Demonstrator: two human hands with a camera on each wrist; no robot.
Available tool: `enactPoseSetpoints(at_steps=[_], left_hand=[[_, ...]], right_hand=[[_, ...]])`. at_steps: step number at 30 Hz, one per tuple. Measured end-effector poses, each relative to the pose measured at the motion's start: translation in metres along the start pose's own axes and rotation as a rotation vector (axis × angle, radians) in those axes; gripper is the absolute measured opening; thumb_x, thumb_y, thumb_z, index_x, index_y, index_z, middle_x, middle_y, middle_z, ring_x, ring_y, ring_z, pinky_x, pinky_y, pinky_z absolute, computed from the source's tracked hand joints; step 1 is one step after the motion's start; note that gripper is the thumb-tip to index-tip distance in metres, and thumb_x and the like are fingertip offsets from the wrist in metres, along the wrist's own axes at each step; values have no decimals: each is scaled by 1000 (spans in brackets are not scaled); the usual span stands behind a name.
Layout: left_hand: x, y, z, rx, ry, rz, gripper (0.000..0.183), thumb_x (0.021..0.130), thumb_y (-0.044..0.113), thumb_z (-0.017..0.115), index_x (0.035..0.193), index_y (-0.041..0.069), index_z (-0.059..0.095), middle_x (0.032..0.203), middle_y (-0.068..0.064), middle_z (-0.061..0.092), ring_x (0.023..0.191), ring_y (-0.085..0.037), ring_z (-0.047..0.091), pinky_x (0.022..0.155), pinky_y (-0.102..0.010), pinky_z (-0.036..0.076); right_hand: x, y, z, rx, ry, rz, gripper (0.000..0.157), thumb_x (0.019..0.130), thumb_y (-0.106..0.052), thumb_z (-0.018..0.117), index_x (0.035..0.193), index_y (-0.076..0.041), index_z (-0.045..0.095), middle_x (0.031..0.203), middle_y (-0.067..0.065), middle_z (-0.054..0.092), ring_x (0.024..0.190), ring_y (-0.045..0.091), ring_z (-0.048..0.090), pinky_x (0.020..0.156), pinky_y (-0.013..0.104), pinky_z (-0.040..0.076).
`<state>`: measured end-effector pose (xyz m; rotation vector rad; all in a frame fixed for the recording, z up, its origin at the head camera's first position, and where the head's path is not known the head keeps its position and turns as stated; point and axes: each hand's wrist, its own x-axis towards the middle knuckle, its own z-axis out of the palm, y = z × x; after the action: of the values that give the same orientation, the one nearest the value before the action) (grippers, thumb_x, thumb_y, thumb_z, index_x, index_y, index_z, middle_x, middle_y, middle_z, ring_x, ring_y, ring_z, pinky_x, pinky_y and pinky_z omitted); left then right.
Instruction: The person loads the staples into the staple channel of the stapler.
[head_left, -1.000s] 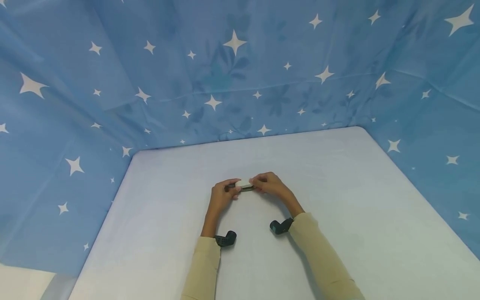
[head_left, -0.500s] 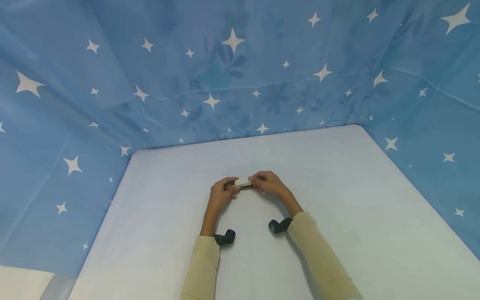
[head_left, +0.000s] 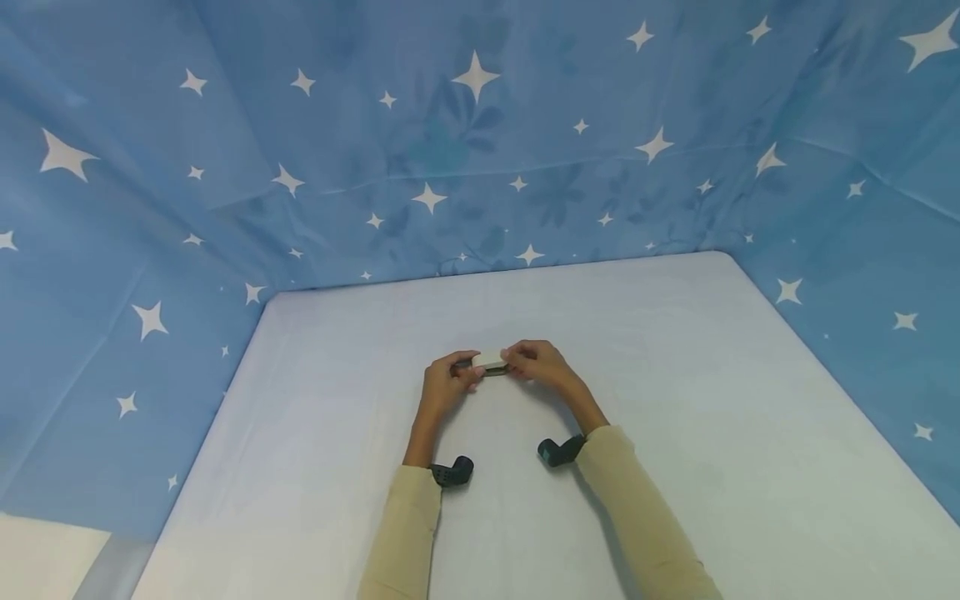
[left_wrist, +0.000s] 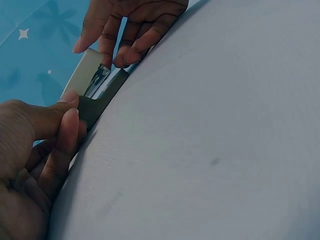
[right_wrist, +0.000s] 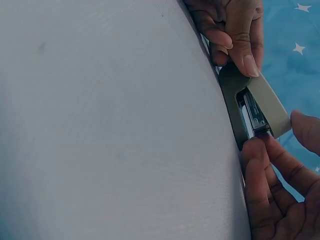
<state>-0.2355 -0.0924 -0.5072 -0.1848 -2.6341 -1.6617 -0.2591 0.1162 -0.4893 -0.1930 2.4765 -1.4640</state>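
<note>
A small stapler (head_left: 490, 360) with a cream top (right_wrist: 272, 107) and a dark grey-green base (right_wrist: 231, 87) is between the two hands, low at the table surface. Its mouth is apart, and the metal staple magazine (right_wrist: 255, 114) shows in the gap. My left hand (head_left: 442, 389) grips the hinge end, thumb over the cream top and fingers curled at the base. At the mouth end, my right hand (head_left: 542, 365) pinches the tip, with its thumb at the end of the cream top and the index finger under the magazine's front. Its other fingers sit beside the base's end.
A white-covered table (head_left: 337, 417) with rounded far corners lies under both arms. Blue curtains (head_left: 480, 150) with white stars hang behind it and along both sides. Black wrist cameras (head_left: 453, 472) are strapped at the cuffs of the beige sleeves (head_left: 637, 508).
</note>
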Motion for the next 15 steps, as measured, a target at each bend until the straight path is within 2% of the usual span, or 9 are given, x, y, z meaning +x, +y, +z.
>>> enactPoseSetpoints(at_steps=[7,11,15], left_hand=[[0,-2,3,22,2,10,37,88,25,74,121,10,68,89,-14,76,61,-9,68,64,-21,53],[0,-3,1,41,-5,16,41,88,30,74,124,10,67,89,-14,76,63,-13,70,69,-25,54],[1,-4,0,29,-24,27,47,88,31,74,128,10,64,92,-15,75,65,-14,71,73,-28,54]], right_hand=[[-3,1,1,31,25,-4,39,96,-38,61,110,-2,68,96,13,72,82,16,69,69,25,54],[-4,-2,2,40,24,-31,40,97,-36,60,112,1,67,98,16,73,83,17,70,69,25,56],[-5,-3,0,52,37,-20,39,97,-36,61,112,0,67,99,16,72,83,16,70,68,23,54]])
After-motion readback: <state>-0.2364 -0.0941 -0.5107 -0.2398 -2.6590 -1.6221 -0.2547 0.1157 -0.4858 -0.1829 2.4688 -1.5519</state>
